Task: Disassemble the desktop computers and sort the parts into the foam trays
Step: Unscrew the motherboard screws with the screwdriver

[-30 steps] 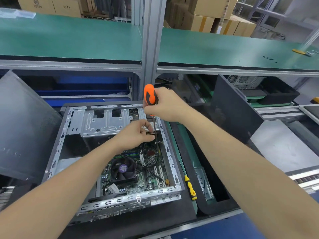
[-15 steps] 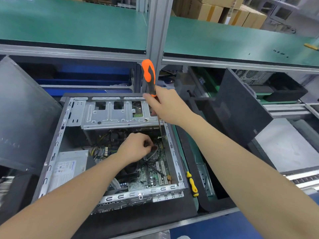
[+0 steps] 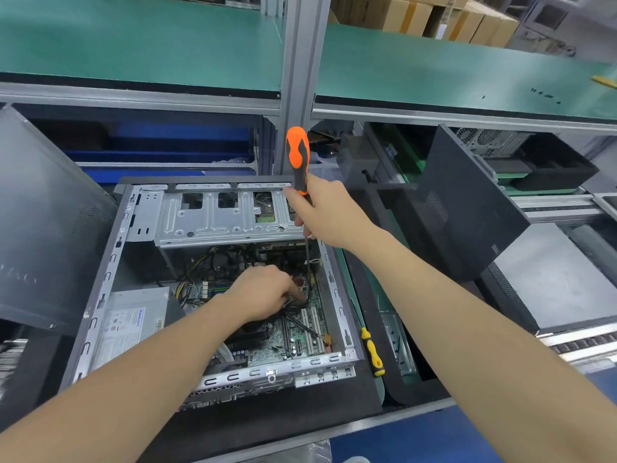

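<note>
Yellow screwdriver (image 3: 373, 353) lies nearest, outside open PC case (image 3: 108, 262), right of both hands. L hand (image 3: 267, 292) is inside the case, fingers bent down onto mobo (image 3: 293, 339); can't tell if pinching anything. Further back, R hand (image 3: 322, 210) fingers are wrapped round lower handle of orange screwdriver (image 3: 298, 155), upright, shaft dropping near L fingertips. Drive cage (image 3: 217, 218) sits left of R fingers.

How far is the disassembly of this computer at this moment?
Done: the case lies open, its side uncovered. In hand: the right hand grips the orange screwdriver upright, shaft down into the case, while the left hand reaches the motherboard. Left: power supply, drive cage and motherboard are not yet out.
</note>
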`<action>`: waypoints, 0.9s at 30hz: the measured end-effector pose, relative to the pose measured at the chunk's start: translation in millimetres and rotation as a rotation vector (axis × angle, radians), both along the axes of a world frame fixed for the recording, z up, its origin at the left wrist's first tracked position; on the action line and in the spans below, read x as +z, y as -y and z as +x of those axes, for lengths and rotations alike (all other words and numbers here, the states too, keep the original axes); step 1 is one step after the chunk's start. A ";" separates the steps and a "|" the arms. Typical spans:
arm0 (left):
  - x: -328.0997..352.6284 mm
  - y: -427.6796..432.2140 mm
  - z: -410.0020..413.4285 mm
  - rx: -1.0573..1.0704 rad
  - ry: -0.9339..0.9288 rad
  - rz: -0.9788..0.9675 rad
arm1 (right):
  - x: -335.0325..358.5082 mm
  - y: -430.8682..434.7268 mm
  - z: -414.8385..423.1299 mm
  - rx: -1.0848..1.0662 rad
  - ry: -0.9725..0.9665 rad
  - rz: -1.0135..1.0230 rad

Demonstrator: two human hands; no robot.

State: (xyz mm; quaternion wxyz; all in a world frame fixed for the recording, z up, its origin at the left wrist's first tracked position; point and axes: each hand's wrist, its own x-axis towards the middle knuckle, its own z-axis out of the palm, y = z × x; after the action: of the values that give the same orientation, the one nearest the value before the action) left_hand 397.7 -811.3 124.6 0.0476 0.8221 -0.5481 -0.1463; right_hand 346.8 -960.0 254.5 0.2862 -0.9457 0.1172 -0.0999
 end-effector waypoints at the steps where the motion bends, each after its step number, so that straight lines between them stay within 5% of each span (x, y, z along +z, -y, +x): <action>1: -1.3 1.3 -0.9 -0.006 0.020 0.027 | 0.2 0.1 0.2 -0.001 0.000 0.005; 16: -6.8 6.1 -1.9 0.007 0.082 0.057 | 14.1 1.7 -6.4 -0.028 -0.011 0.038; 27: -8.2 1.3 3.7 0.204 -0.168 -0.136 | 46.2 -0.2 -7.8 -0.081 0.058 0.101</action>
State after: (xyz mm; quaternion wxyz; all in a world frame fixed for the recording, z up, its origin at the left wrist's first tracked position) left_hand 401.4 -812.6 116.4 0.1635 0.8533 -0.4646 -0.1713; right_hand 338.9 -959.8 300.7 0.3323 -0.9213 0.1521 -0.1326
